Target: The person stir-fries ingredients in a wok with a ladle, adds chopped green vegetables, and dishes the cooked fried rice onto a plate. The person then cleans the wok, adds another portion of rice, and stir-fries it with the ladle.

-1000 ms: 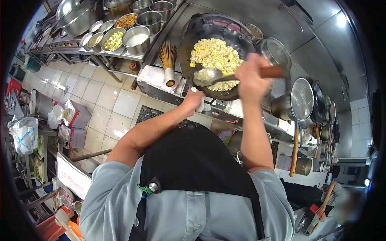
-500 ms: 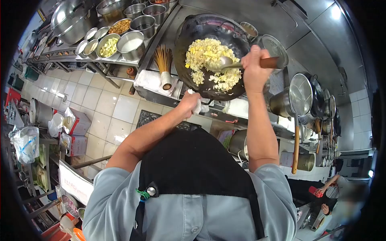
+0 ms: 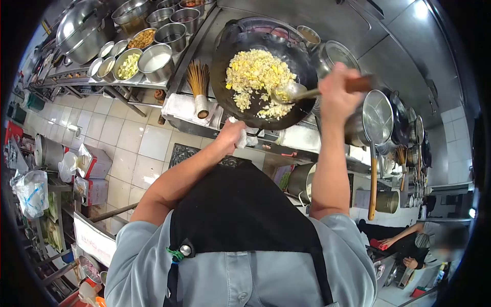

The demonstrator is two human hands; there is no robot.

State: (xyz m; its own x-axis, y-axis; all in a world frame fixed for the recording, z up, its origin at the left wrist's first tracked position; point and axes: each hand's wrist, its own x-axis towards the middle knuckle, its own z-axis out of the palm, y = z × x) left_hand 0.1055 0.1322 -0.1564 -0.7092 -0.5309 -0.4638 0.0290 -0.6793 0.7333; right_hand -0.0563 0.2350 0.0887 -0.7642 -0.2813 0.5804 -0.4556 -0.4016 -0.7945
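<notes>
While the right hand (image 3: pixel 338 97) closes around the wooden handle of a steel ladle (image 3: pixel 287 92), well back from the bowl, presumably to keep clear of the heat, the left hand (image 3: pixel 230 137) bunches a white cloth (image 3: pixel 249 139) at the wok's near rim. The cloth seems to shield the fingers as they steady the near handle, though their exact hold is hidden. The ladle's bowl meets the right edge of the egg fried rice (image 3: pixel 255 71), which lies inside the wok (image 3: pixel 304 71). Just left of the wok, a bamboo brush (image 3: pixel 198 84) leans on a folded towel (image 3: pixel 179 106), likely for quick reach. Right of the wok, a wire strainer (image 3: pixel 378 117) rests over a pot. Farther left of the wok, steel bowls of diced vegetable (image 3: pixel 128 66) and white liquid (image 3: pixel 155 62) crowd a tabletop, probably grouped for easy scooping.
</notes>
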